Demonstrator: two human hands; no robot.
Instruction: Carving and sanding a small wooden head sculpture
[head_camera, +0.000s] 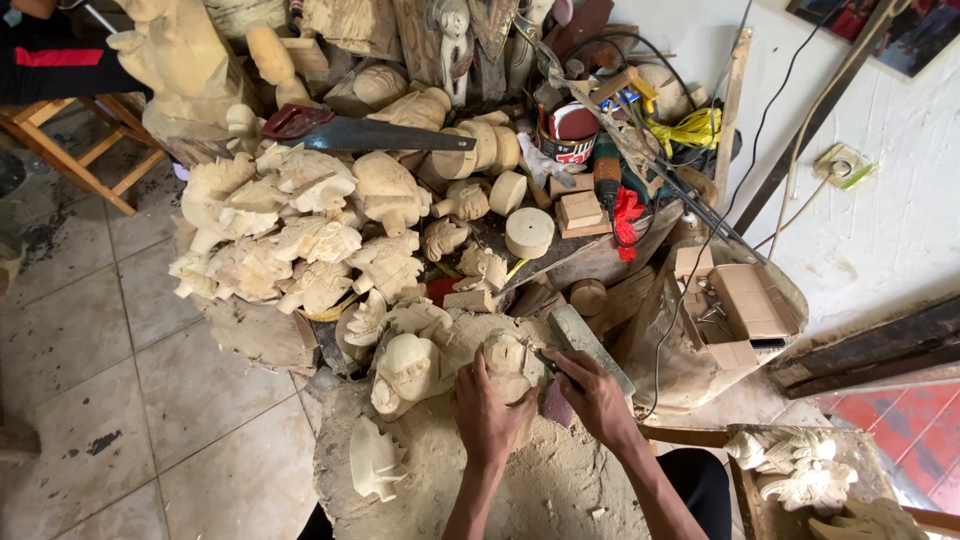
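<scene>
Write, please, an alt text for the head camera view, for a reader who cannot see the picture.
Seen from above, a person's left hand steadies a pale carved wooden piece while the right hand holds a dark carving tool against it. Unfinished wooden carvings and a hand saw lie beyond.

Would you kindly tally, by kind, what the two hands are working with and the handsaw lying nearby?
Hands: 2, left hand and right hand
Pale wooden carving under the hands: 1
Dark carving tool in the right hand: 1
Handsaw: 1
Total: 5
</scene>
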